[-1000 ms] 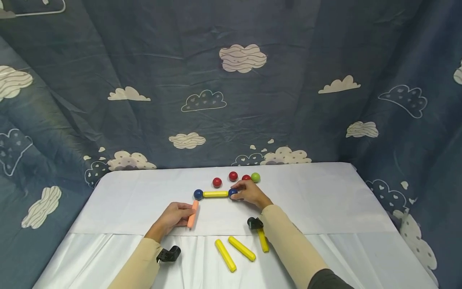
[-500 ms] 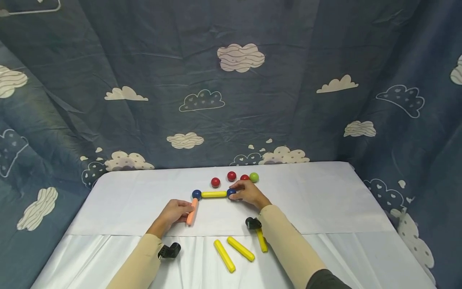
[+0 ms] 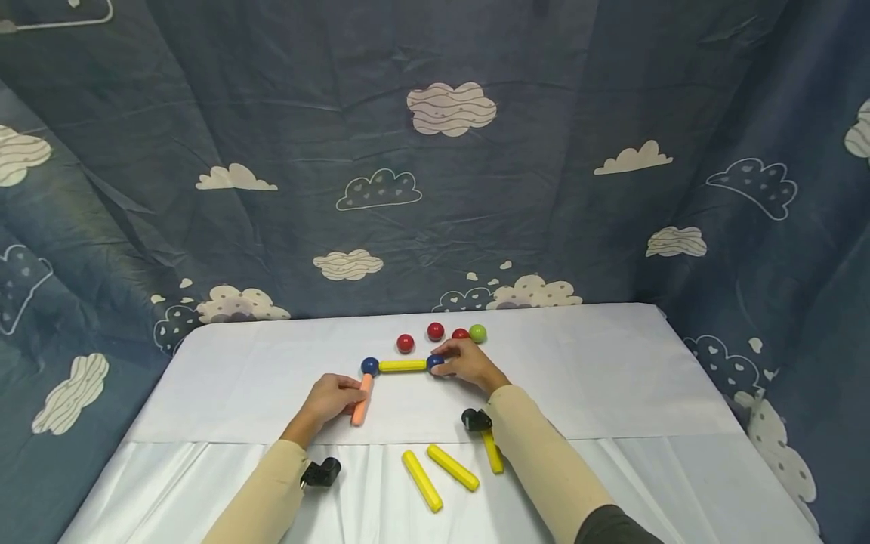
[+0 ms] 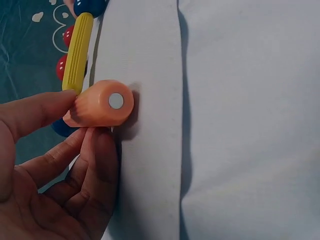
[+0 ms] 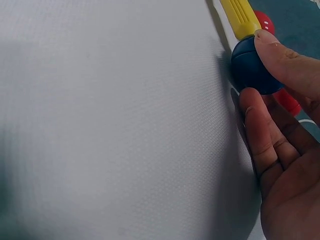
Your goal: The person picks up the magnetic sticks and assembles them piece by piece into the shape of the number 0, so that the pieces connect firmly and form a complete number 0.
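My left hand (image 3: 331,399) pinches an orange magnetic rod (image 3: 362,400) between thumb and fingers. The rod's far end meets the left blue ball (image 3: 370,366); a round silver magnet shows in its near end in the left wrist view. A yellow rod (image 3: 402,366) runs between that ball and the right blue ball (image 5: 254,65). My right hand (image 3: 469,363) holds the right blue ball with thumb and fingers, at the joint with the yellow rod.
Behind the yellow rod lie several red balls, one a red ball (image 3: 405,344), and a green ball (image 3: 478,333). Nearer me are loose yellow rods, among them a yellow rod (image 3: 422,481) and another partly under my right forearm. A cloud-print curtain (image 3: 381,242) hangs behind the white table (image 3: 578,363).
The orange rod in my left hand has moved up a little, from just short of the left blue ball to meeting it. My right hand stays on the right blue ball.
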`<state>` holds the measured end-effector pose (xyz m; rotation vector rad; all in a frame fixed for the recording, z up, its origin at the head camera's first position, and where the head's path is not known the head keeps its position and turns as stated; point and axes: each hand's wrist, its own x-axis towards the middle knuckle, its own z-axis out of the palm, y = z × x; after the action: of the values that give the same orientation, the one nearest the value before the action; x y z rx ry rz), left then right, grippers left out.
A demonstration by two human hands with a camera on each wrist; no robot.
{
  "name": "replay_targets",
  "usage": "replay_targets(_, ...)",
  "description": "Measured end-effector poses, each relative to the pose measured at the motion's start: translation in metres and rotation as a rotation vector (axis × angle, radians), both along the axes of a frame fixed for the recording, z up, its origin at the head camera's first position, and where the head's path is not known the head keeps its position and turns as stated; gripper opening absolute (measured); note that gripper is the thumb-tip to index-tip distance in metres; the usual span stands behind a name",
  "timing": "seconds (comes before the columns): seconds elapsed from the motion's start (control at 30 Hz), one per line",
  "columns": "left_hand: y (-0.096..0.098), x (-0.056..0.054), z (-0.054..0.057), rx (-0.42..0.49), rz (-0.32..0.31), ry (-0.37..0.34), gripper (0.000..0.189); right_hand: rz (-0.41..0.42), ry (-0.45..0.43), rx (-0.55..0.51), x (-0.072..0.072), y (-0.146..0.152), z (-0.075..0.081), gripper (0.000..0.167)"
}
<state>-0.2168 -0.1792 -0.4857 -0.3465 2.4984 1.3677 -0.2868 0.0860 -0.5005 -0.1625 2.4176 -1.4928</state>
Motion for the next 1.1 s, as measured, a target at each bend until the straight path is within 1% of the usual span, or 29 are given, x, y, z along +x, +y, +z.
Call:
replay_targets(0.13, 0.001, 0.000, -0.001, -0.025, -0.002, 0.010, 0.024, 0.000, -0.005, 0.002, 0.001, 0.000, 0.001, 0.028)
replay_targets(0.27, 0.001, 0.000, -0.001, -0.041, -0.017, 0.024, 0.027, -0.006, -0.001, -0.005, 0.001, 0.001, 0.001, 0.029)
replay_targets(0.33, 0.000, 0.000, -0.002, -0.036, -0.014, 0.015, 0.029, -0.007, -0.001, -0.009, 0.001, 0.001, 0.001, 0.029)
replay_targets(0.43, -0.003, -0.002, -0.001, 0.005, 0.018, -0.004, 0.033, -0.009, -0.005, -0.006, 0.000, 0.001, 0.000, 0.029)
replay_targets(0.53, -0.007, -0.007, -0.001, 0.050, 0.044, -0.005, 0.035, -0.011, -0.001, -0.002, 0.000, 0.002, 0.000, 0.029)
replay_targets(0.63, -0.010, -0.015, -0.003, 0.082, 0.052, 0.027, 0.035, -0.006, 0.009, 0.004, 0.000, 0.002, 0.001, 0.029)
replay_targets(0.77, -0.012, -0.027, -0.007, 0.194, 0.047, 0.099, 0.035, -0.007, 0.010, 0.011, 0.001, 0.002, 0.002, 0.029)
replay_targets(0.83, -0.012, -0.033, -0.008, 0.246, 0.033, 0.136, 0.036, -0.013, 0.008, 0.012, 0.002, 0.001, 0.003, 0.029)
replay_targets(0.93, -0.013, -0.038, -0.010, 0.262, -0.006, 0.173, 0.038, -0.018, 0.002, 0.003, 0.002, 0.002, 0.003, 0.029)
replay_targets(1.0, -0.014, -0.041, -0.013, 0.258, -0.034, 0.178, 0.039, -0.012, -0.002, -0.005, 0.002, 0.002, 0.003, 0.029)
replay_targets(1.1, -0.018, -0.043, -0.017, 0.244, -0.072, 0.167, 0.038, -0.003, -0.017, -0.018, 0.003, 0.001, 0.002, 0.029)
